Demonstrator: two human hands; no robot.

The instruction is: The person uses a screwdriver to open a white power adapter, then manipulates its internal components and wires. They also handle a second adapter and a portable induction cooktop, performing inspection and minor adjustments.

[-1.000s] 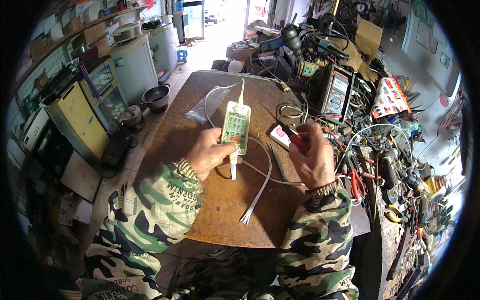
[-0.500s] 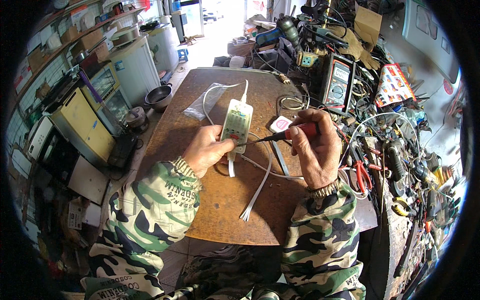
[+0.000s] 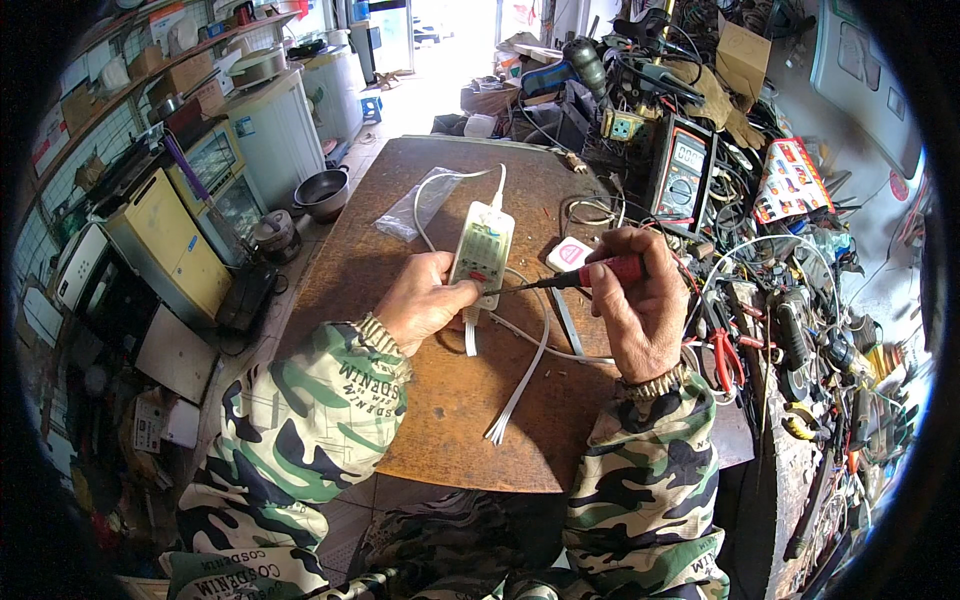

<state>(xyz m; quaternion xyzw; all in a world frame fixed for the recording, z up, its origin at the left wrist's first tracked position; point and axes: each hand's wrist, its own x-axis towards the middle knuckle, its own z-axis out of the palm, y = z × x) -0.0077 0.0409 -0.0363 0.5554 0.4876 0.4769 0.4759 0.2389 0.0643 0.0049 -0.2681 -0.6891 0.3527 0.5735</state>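
My left hand point(image 3: 430, 301) grips the lower end of a slim white electrical box point(image 3: 482, 246), thumb across its face. Small dark parts and a red spot show on that face. A white cable point(image 3: 501, 181) enters its far end, and a short white flat lead point(image 3: 471, 340) hangs from the near end. Between the thumb and fingers of my right hand point(image 3: 642, 307) is a screwdriver point(image 3: 612, 272) with a red and black handle. Its thin dark shaft points left, the tip at the box's lower part beside my left thumb; whether it touches cannot be made out.
On the brown table point(image 3: 450, 440) lie a clear plastic bag point(image 3: 418, 205), a small white and pink box point(image 3: 569, 254), a dark flat strip point(image 3: 566, 322) and a split-ended white cable point(image 3: 520, 395). To the right, a multimeter point(image 3: 683, 172) and red pliers point(image 3: 727, 362) sit among cluttered tools and wires.
The whole view has shifted slightly, with the scene now a little further right. Both hands keep their holds, and the screwdriver stays at the box's lower part.
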